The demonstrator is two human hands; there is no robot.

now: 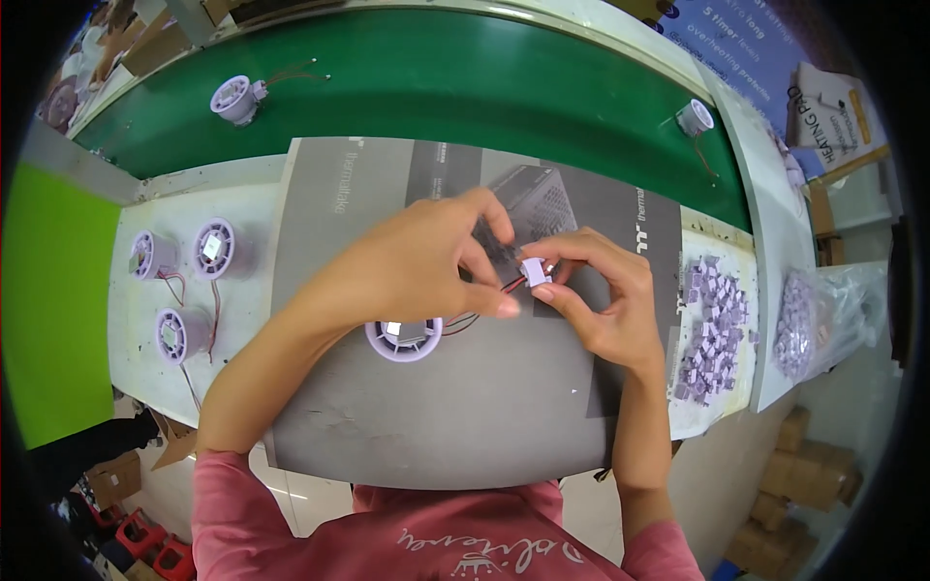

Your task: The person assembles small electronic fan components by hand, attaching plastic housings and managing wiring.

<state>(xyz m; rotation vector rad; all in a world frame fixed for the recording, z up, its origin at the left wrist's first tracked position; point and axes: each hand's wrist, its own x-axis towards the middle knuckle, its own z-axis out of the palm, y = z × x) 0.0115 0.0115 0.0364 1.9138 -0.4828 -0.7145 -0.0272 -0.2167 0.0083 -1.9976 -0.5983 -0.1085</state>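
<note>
Between the thumb and fingertips of my right hand (pixel 612 300) is a small lilac plastic piece (pixel 533 271), gripped in a pinch, with red and black wires (pixel 512 285) running into its left side. My left hand (pixel 421 252) curves over the wires just left of that piece, its thumb and fingers apart, holding nothing I can see. Below that hand, a round lilac slotted housing (pixel 405 352) rests on the grey printed board (pixel 465 416). Part of the housing is hidden by my left hand and wrist. Thin wires come out of its right side toward the small piece.
Several similar wired housings (pixel 215 249) stand on the white table at left. A pile of small lilac pieces (pixel 715 334) lies at right, beside a clear plastic bag (pixel 809 324) of more. Two housings (pixel 235 100) sit on the green belt (pixel 465 82) behind the board.
</note>
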